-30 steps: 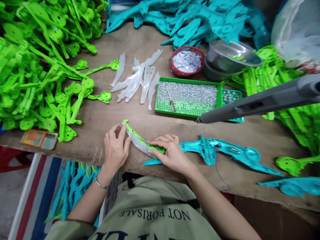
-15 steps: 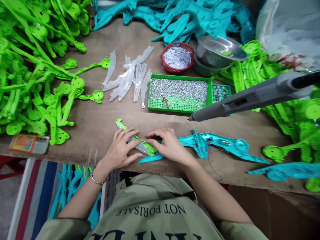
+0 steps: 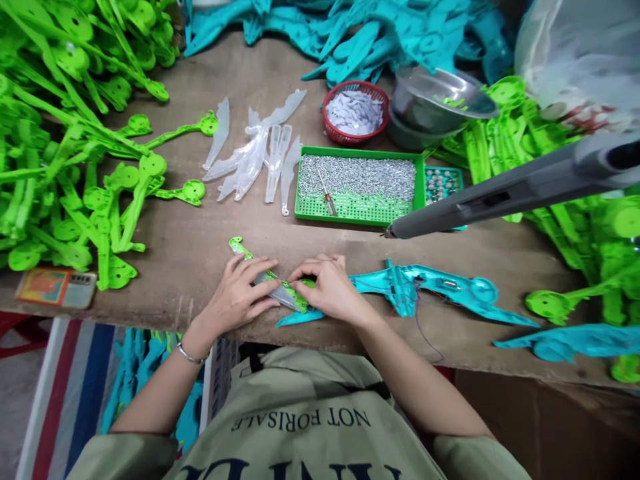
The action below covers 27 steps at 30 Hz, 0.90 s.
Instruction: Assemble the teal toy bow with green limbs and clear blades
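A lime-green plastic shell with a translucent blade-shaped piece along it lies slanted near the table's front edge. Across its middle lies my left hand, fingers over the far side and thumb by the near side, holding it down. At the shell's right end my right hand is closed in a pinch, thumb and forefinger together over the green part; what they hold is too small to make out. Beneath and right of that hand sits a turquoise plastic shell with thin wires trailing off it.
Hanging in from the right is a grey electric screwdriver, its tip above the table. Behind are a green tray of small metal screws, a red basket, metal bowls and translucent blades. Green shells heap at left.
My right hand has shifted slightly left and its fingers have drawn together over the green shell. My left thumb has moved a little closer to the shell.
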### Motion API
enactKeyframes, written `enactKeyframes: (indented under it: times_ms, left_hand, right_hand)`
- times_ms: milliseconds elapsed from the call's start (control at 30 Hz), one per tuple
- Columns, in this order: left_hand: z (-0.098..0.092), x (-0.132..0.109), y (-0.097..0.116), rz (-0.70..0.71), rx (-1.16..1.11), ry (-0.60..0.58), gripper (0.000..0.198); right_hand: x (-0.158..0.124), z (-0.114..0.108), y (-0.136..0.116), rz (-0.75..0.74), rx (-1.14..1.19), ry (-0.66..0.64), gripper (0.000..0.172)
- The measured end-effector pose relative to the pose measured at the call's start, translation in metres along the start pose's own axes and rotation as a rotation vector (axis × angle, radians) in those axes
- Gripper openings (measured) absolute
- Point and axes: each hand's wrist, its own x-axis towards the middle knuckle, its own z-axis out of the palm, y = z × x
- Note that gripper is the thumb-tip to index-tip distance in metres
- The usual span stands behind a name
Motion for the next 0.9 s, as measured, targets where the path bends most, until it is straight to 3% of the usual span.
enactKeyframes:
  times_ms: [533, 667, 800, 900]
  left_hand:
    - [0.004, 0.003, -0.002, 0.049, -0.016, 0.02, 0.027]
    - [0.0, 0.005, -0.006, 0.047, -0.106, 0.083, 0.041]
    - [-0.014, 0.01, -0.021, -0.081, -0.101, 0.209, 0.035]
    - [-0.026, 0.02, -0.046, -0.236, 0.028, 0.294, 0.026]
  right_hand:
    - [0.001, 0.003, -0.001, 0.052, -0.058, 0.005, 0.014]
    - [0.003, 0.003, 0.007, 0.007, -0.067, -0.003, 0.017]
    - [0.002, 0.001, 0.014, -0.087, -0.039, 0.005, 0.019]
    - [-0.001, 0.0, 0.021, -0.148, 0.004, 0.075, 0.022]
